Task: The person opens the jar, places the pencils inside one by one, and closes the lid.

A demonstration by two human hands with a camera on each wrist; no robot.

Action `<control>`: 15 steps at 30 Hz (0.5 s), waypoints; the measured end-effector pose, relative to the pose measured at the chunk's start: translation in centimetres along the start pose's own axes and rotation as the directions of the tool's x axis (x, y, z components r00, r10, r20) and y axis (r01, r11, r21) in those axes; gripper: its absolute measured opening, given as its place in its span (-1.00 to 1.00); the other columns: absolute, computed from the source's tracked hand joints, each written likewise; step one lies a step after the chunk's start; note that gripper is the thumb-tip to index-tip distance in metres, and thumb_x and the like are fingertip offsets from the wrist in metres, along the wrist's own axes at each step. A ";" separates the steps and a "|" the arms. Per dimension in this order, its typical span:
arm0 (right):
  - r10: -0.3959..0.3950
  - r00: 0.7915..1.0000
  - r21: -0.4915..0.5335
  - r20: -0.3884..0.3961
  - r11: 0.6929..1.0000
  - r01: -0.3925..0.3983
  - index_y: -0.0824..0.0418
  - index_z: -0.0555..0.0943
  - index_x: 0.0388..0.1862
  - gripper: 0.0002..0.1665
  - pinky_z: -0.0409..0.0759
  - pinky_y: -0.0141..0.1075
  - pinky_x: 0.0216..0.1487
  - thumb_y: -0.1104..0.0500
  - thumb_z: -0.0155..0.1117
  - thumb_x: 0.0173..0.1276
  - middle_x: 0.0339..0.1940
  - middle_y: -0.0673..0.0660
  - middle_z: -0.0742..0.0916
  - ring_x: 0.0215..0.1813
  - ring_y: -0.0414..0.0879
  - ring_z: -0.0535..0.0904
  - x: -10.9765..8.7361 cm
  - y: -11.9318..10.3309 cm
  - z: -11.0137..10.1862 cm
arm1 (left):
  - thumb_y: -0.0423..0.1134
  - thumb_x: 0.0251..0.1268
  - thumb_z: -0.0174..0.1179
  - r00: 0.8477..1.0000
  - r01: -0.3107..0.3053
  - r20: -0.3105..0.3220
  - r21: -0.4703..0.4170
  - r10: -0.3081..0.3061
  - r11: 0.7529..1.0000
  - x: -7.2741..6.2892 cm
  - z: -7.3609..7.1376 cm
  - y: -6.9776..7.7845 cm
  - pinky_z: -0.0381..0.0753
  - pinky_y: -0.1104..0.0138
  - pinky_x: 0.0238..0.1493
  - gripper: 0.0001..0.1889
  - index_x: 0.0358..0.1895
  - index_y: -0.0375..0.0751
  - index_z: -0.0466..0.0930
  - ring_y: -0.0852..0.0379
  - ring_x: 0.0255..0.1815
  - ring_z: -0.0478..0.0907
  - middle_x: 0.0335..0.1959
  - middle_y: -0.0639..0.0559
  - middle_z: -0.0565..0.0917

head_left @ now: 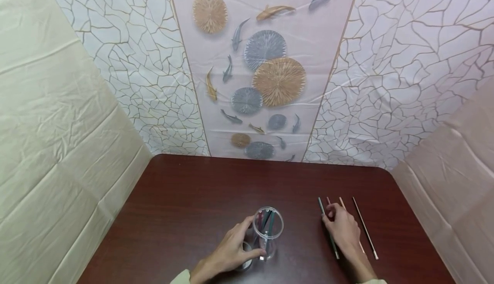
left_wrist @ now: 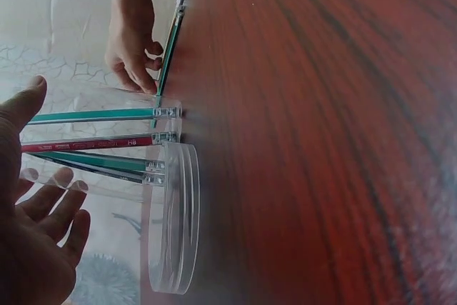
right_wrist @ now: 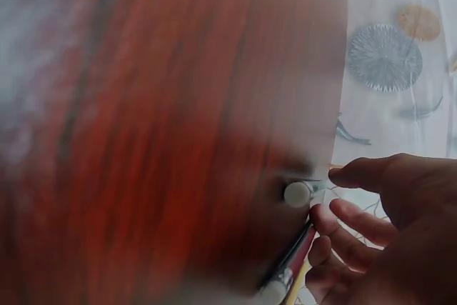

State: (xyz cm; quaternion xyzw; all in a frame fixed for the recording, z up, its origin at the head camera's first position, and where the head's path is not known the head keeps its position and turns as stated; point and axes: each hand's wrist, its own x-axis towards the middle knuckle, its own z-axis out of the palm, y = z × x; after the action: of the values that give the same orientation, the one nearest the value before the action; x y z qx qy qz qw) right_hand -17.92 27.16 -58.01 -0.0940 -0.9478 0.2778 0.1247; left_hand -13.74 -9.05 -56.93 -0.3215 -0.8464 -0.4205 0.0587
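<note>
In the head view my left hand (head_left: 233,245) holds a clear plastic jar (head_left: 275,249) upright on the table, with thumb and fingers around its side. Inside the open jar stand several pencils, among them a red pencil (left_wrist: 93,144) and a teal-green pencil (left_wrist: 93,116), with their eraser ends down. Beside the jar lies a clear round lid (left_wrist: 184,226). Farther right, my right hand (head_left: 343,230) pinches a green pencil (head_left: 334,247) along its length, thumb on one side and fingertips on the other. Its white eraser (right_wrist: 297,194) points toward the right wrist camera.
Right of the green pencil lie a red pencil (head_left: 328,200), a pale yellow pencil (head_left: 341,202), both partly under my hand, and a dark pencil (head_left: 364,226). The dark brown table (head_left: 193,189) ends at a patterned cloth (head_left: 266,125) behind, with cloth walls on both sides.
</note>
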 end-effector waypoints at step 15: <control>0.017 1.000 -0.038 0.024 0.999 -0.016 0.25 0.73 -0.10 -0.73 0.50 0.00 -0.47 0.17 0.52 0.27 -0.47 -0.03 0.68 -0.43 0.08 0.65 0.2 -0.3 0.1 | 0.16 0.21 0.54 0.996 -0.069 -0.048 0.015 0.070 0.997 0.8 -1.6 1.0 0.59 0.17 0.06 -0.09 0.58 0.12 0.29 0.17 0.11 0.59 0.30 0.19 0.66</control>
State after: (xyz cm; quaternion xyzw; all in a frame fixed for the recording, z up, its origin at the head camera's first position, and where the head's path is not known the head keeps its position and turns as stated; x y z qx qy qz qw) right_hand -18.15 26.93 -57.93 -0.1009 -0.9535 0.2620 0.1091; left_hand -14.04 -9.43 -54.88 -0.3401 -0.8358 -0.4202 0.0963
